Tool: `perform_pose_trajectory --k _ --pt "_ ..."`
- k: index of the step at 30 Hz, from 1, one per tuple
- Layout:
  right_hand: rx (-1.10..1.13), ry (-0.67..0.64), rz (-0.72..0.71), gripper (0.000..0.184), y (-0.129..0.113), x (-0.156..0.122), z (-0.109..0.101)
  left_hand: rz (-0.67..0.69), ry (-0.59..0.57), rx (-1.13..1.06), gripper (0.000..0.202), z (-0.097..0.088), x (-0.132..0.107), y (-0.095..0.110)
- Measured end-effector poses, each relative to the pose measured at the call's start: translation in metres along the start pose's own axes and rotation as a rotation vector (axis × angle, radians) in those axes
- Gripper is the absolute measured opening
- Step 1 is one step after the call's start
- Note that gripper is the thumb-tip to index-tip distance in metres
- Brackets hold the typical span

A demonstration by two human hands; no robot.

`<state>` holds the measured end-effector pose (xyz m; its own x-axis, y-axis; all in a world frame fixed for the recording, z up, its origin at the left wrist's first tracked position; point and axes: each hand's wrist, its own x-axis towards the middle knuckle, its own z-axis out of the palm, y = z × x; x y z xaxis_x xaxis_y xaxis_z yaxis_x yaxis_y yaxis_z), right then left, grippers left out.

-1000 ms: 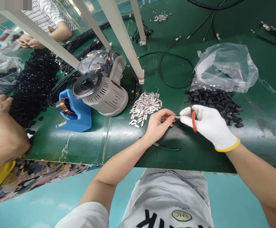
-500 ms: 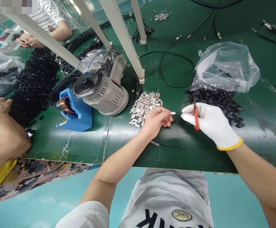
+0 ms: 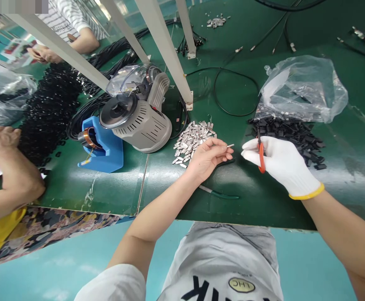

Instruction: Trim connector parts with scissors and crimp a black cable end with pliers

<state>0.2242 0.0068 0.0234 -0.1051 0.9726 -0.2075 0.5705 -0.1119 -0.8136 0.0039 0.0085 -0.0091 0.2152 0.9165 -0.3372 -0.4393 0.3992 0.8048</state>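
Observation:
My bare left hand (image 3: 210,158) pinches a small silver metal connector piece (image 3: 230,146) between thumb and index finger, its end pointing right. Beside that hand lies a pile of similar silver connector pieces (image 3: 190,140). In a white glove with a yellow cuff, my right hand (image 3: 281,163) is closed around a red-handled hand tool (image 3: 261,156); its dark tip points away from me, and its exact kind is unclear. The two hands are a short gap apart. Small black plastic parts (image 3: 308,146) lie heaped behind and right of the glove.
A clear plastic bag (image 3: 314,90) lies behind the black parts. Left stand a grey machine (image 3: 145,129) and a blue tape dispenser (image 3: 109,154). White metal posts (image 3: 170,58) rise behind. A green-handled tool (image 3: 224,195) lies near the table edge. Co-workers' arms (image 3: 16,167) are at left.
The connector piece in my left hand has turned and now looks thinner, tilted slightly upward. My left fingers have spread a little. The right hand keeps its hold on the tool.

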Motion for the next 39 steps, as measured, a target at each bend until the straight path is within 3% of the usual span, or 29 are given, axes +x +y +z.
perform_pose_trajectory --k 5,16,39 --pt "-0.012 -0.014 -0.007 0.032 -0.0005 -0.0013 -0.0014 0.131 0.024 0.103 0.029 0.0028 -0.0013 -0.0015" --pt "-0.052 -0.015 -0.004 0.03 -0.0039 -0.001 -0.0017 0.23 0.027 0.205 0.024 0.0008 0.0001 -0.0059" --pt "-0.034 -0.011 0.002 0.032 0.0008 0.0 0.0001 0.24 0.067 0.281 0.022 -0.0017 0.001 -0.0085"
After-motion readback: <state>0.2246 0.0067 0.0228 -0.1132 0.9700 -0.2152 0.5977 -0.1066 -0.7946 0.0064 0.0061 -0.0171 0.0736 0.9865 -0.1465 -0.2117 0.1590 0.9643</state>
